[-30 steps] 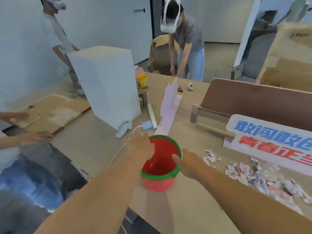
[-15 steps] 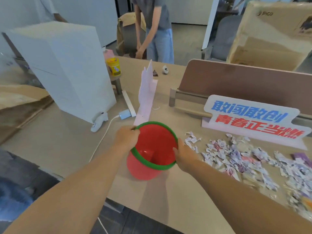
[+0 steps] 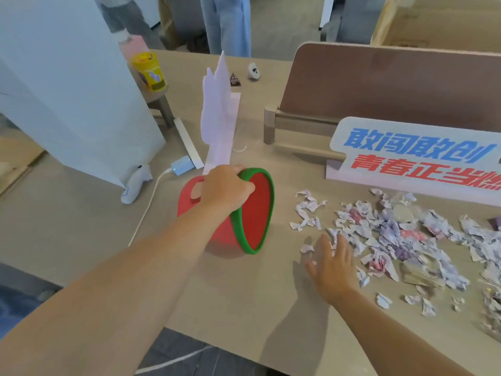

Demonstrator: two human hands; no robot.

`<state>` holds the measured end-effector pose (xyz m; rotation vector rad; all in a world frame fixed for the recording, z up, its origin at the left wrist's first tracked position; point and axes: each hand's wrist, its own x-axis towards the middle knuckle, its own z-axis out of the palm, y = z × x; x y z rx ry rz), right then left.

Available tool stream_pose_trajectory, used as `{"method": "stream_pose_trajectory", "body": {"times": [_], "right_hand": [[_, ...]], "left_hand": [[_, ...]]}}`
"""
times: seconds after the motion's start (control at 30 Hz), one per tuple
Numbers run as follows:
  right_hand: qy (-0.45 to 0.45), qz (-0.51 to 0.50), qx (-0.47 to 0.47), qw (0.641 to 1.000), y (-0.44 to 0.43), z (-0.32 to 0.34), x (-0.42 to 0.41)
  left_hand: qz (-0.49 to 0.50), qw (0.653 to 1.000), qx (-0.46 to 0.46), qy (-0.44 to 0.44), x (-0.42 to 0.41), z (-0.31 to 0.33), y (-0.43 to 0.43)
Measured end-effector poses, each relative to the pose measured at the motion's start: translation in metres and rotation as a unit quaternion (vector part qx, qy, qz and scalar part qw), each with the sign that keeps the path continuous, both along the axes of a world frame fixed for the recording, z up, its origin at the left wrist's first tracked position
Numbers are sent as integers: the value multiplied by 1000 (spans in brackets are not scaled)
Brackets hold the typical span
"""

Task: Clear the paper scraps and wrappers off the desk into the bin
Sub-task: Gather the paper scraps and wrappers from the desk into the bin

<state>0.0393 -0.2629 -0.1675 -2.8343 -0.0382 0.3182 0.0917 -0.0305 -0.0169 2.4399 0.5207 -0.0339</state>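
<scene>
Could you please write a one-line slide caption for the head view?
Left hand tips the red bin toward paper scraps while the open right hand reaches for them.

Red bin (image 3: 217,229) with green rim, tipped on its side near the desk's (image 3: 244,308) front edge, mouth facing right. Torn paper scraps (image 3: 393,234) heaped toward the right edge.

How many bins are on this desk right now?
1. The red bin with a green rim sits tipped on its side at the desk's middle, its mouth facing the paper scraps, and the left hand grips its rim.
</scene>
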Motion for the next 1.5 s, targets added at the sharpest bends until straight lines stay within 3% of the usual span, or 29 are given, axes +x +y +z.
{"method": "stream_pose_trajectory", "body": {"times": [0.07, 0.3, 0.53, 0.63, 0.83, 0.9, 1.0, 1.07, 1.1, 1.17, 1.2, 1.27, 1.33, 1.43, 1.5], "right_hand": [[-34, 30, -7, 999, 11, -10, 11], [-18, 62, -35, 997, 19, -45, 56], [-55, 83, -26, 995, 34, -49, 131], [-45, 135, -21, 990, 42, -50, 155], [-166, 204, 44, 964, 40, -55, 151], [-151, 182, 40, 971, 39, -54, 147], [-53, 142, 26, 988, 46, -40, 145], [2, -9, 118, 993, 49, -31, 151], [31, -128, 224, 966, 52, -19, 155], [51, -290, 411, 863, 65, 15, 156], [49, -308, 468, 827, 75, 30, 153], [52, -259, 539, 800, 100, 59, 140], [32, -172, 523, 834, 121, 76, 120], [14, 8, 371, 928, 131, 65, 93], [49, 83, 293, 951, 123, 62, 74]], "left_hand": [[-7, 1000, 14, 3, 9, -3, 0], [-50, 998, 41, 13, 54, -18, 3], [-83, 995, 43, 40, 104, -17, 5], [-75, 996, 37, 40, 115, -19, 9], [-83, 995, 16, 45, 116, -20, 15], [-83, 996, 7, 40, 113, -19, 14], [-77, 996, -7, 43, 104, -16, 14], [-67, 997, -15, 44, 96, -14, 14], [-61, 997, -19, 45, 92, -11, 13], [-52, 997, -36, 45, 82, -4, 10], [-50, 997, -48, 43, 78, -1, 8], [-50, 996, -62, 41, 70, 4, -1], [-52, 996, -64, 39, 60, 7, -10], [-63, 992, -95, 47, 42, 6, -21], [-83, 991, -93, 48, 31, 5, -28]]}}
